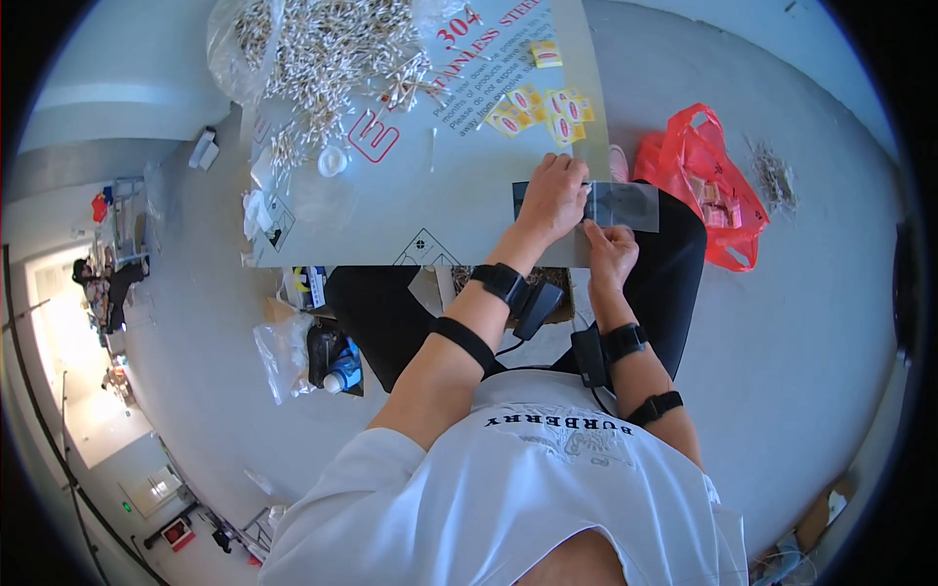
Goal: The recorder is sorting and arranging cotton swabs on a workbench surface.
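Note:
My left hand (555, 200) is closed, its fingers curled down over a dark, see-through flat sheet (625, 207) at the right edge of the table. Close beside it, my right hand (613, 256) has its thumb and fingers pinched together at the sheet's near edge. Something small and pale shows between the two hands, too hidden to name. The sheet reaches past the table's edge above my right thigh. Beyond my hands lie several small yellow-and-white printed packets (565, 115), with one more packet (546, 54) farther off.
A big heap of cotton swabs (332, 68) covers the table's far left, partly in a clear plastic bag (234, 49). A small white round tub (333, 161) stands near it. On the floor at right sits a red plastic bag (674, 146) holding pinkish packs, beside a loose swab pile (774, 178).

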The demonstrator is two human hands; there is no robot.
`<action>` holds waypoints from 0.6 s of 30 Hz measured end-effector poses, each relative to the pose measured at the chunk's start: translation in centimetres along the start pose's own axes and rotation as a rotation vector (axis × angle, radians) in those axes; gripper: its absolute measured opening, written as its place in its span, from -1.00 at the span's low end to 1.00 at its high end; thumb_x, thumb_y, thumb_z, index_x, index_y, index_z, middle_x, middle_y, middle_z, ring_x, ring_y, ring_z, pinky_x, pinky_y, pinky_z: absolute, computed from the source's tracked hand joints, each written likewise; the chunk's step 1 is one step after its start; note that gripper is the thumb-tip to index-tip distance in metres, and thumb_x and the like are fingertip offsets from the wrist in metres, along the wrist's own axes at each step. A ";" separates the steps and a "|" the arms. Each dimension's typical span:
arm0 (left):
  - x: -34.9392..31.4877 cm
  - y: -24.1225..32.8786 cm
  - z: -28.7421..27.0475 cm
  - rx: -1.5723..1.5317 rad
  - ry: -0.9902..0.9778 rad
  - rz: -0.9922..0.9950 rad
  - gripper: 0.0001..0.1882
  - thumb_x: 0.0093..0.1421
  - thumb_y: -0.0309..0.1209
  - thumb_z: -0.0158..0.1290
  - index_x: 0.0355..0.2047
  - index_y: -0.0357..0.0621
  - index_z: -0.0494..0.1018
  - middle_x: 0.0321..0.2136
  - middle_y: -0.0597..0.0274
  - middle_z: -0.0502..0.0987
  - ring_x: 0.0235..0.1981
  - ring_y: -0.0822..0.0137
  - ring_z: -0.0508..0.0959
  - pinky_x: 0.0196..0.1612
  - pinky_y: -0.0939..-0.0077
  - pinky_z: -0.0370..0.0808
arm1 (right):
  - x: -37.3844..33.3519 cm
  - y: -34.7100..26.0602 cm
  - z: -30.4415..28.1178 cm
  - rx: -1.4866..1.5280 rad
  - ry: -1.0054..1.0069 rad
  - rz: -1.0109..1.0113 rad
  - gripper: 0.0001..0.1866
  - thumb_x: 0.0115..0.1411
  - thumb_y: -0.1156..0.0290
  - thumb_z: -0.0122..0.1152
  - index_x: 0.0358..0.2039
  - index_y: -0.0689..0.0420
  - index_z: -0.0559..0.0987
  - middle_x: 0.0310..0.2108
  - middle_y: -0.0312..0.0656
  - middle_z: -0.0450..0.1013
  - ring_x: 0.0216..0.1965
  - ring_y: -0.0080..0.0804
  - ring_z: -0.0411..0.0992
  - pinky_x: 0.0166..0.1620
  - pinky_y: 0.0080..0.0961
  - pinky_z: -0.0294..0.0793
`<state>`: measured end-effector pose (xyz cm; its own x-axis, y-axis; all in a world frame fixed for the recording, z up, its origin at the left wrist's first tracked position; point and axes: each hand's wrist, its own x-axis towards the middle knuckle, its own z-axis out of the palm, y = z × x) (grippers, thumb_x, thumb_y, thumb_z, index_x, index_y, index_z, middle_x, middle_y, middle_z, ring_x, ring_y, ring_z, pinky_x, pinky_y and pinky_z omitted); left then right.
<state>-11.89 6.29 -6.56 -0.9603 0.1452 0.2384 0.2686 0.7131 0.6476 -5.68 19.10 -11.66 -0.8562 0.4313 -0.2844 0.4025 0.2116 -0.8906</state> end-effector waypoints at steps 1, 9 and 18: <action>-0.4 -0.5 -0.3 -0.042 0.072 -0.021 -0.82 -0.01 -0.55 0.17 -0.38 -0.16 0.40 -0.39 0.10 0.49 -0.25 0.00 0.47 -0.15 0.14 0.43 | -0.1 -0.1 -0.6 0.065 -0.003 -0.008 -0.71 -0.11 0.42 0.48 -0.71 0.29 0.52 -0.44 -0.10 0.45 -0.39 -0.34 0.41 -0.27 -0.42 0.40; -4.6 -10.6 -8.5 0.234 0.479 -0.402 -0.85 0.02 -0.49 0.18 -0.39 -0.13 0.44 -0.43 0.18 0.49 -0.31 0.12 0.49 -0.19 0.24 0.42 | -4.2 -2.9 -3.0 0.139 -0.124 -0.181 -0.85 0.13 0.53 0.29 -0.48 0.20 0.47 -0.40 -0.24 0.41 -0.30 -0.54 0.35 -0.26 -0.57 0.32; -3.2 -11.1 -10.3 0.370 0.238 -0.644 -0.85 0.05 -0.39 0.18 -0.44 -0.20 0.49 -0.38 0.06 0.54 -0.23 -0.05 0.49 -0.14 0.10 0.42 | -3.8 -5.6 2.4 0.107 -0.581 -0.247 -0.82 0.15 0.54 0.28 -0.51 0.20 0.44 -0.61 -0.38 0.30 -0.53 -0.70 0.23 -0.45 -0.66 0.26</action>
<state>-11.02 -9.13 -7.02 -0.8647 -0.4968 0.0734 -0.4197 0.7952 0.4376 -5.49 14.18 -6.43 -0.9677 -0.1708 -0.1853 0.1619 0.1421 -0.9765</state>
